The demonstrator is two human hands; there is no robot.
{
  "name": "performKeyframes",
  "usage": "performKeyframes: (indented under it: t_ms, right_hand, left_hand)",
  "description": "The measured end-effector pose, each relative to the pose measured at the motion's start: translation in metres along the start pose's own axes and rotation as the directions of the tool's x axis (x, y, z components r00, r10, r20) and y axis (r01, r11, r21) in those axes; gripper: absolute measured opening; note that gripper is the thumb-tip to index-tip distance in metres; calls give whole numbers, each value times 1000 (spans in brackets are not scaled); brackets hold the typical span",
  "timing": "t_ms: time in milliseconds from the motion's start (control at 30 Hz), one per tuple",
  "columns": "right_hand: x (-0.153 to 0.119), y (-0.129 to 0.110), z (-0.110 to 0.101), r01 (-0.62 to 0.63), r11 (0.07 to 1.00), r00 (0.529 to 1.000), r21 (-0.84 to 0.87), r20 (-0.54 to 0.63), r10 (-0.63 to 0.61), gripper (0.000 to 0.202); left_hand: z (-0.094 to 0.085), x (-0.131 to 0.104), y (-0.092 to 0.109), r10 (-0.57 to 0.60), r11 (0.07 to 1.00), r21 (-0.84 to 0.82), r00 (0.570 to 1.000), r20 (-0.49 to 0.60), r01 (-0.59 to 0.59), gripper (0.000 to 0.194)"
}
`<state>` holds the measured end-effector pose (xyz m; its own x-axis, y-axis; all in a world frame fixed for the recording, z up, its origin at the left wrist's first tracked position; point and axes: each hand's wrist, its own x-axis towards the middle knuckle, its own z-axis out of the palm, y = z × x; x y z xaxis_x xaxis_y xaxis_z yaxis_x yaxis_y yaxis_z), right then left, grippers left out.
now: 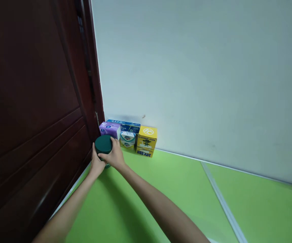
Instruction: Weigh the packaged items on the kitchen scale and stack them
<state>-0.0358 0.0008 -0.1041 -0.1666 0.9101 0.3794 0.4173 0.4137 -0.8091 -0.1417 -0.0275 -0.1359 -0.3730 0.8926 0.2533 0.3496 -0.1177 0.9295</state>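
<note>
Both hands grip an upright green round container (103, 144) in the corner of the green surface. My left hand (96, 162) wraps its left and front side, and my right hand (115, 154) holds its right side near the lid. Just behind the container is a purple tissue pack (110, 129). To the right of the pack stand small white and yellow boxes (127, 139), stacked, with a long blue box (130, 127) behind them. A yellow box (146, 141) with a cartoon figure stands at the right end of the group.
A dark red wooden door (34, 101) rises on the left. The pale wall (199, 74) runs behind the boxes. A light strip (223, 200) crosses the green surface (181, 185) on the right.
</note>
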Motion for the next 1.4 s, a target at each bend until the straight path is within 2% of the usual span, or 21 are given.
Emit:
performKeyframes:
  t_ms: [67, 167, 333, 467, 567, 667, 767, 833, 867, 900, 933, 1000, 1033, 1133, 1200, 1267, 1300, 1400]
  right_hand:
    - [15, -1, 18, -53, 998, 999, -36, 7, 53, 91]
    - [26, 6, 27, -73, 992, 996, -107, 35, 77, 75]
    - [30, 24, 15, -33, 986, 994, -165, 93, 49, 64]
    - [33, 22, 5, -32, 981, 986, -193, 154, 63, 65]
    - [25, 13, -8, -18, 986, 979, -165, 198, 51, 70]
    - [-7, 11, -38, 41, 989, 966, -141, 258, -3, 72]
    - [-62, 19, -88, 88, 985, 930, -151, 366, -27, 63]
    - [-105, 24, -130, 56, 981, 902, -184, 430, 29, 51]
    - [-128, 24, -152, 25, 980, 892, -198, 448, 68, 46]
    - [-150, 22, -174, -9, 979, 883, -203, 457, 103, 41]
    - [-170, 18, -196, -41, 979, 878, -197, 461, 130, 39]
    - [-209, 9, -238, -96, 982, 876, -163, 454, 161, 36]
    - [-227, 4, -258, -120, 983, 874, -142, 454, 173, 35]
    - [-277, -2, -311, -204, 976, 858, -76, 466, 216, 30]
    - [-309, 1, -341, -270, 962, 856, -37, 448, 257, 27]
    - [-340, 8, -368, -343, 939, 867, 16, 389, 311, 24]
    - [-354, 14, -380, -377, 925, 874, 52, 350, 337, 23]
    - [-385, 36, -414, -431, 879, 897, 205, 207, 391, 19]
  left_hand:
    - [1, 21, -8, 17, 1000, 1, 1000, -3, -17, 99]
    - [10, 40, -19, 35, 999, 35, 999, -8, -34, 92]
    - [26, 53, -31, 38, 996, 85, 999, -38, -35, 81]
    - [29, 52, -28, 34, 989, 142, 999, -28, -29, 80]
    - [31, 33, -19, 69, 976, 209, 996, -64, -55, 88]
    - [37, -8, -12, 215, 944, 276, 973, -89, -183, 90]
    - [44, -60, -6, 403, 858, 329, 914, 48, -395, 77]
    - [47, -96, 2, 441, 816, 313, 873, 208, -487, 64]
    - [49, -113, 9, 442, 803, 285, 843, 306, -524, 57]
    - [52, -129, 16, 437, 791, 242, 796, 418, -561, 50]
    - [56, -143, 25, 425, 781, 186, 726, 541, -596, 44]
    - [69, -170, 46, 404, 761, 46, 528, 747, -648, 39]
    - [78, -183, 58, 394, 751, -21, 422, 817, -660, 38]
    - [114, -223, 100, 384, 711, -194, 142, 912, -676, 39]
    - [140, -252, 128, 362, 692, -263, 8, 932, -672, 37]
    - [166, -280, 155, 325, 696, -298, -84, 942, -653, 35]
    - [180, -292, 167, 297, 710, -298, -113, 948, -638, 35]
    - [224, -321, 195, 198, 794, -248, -151, 969, -554, 32]
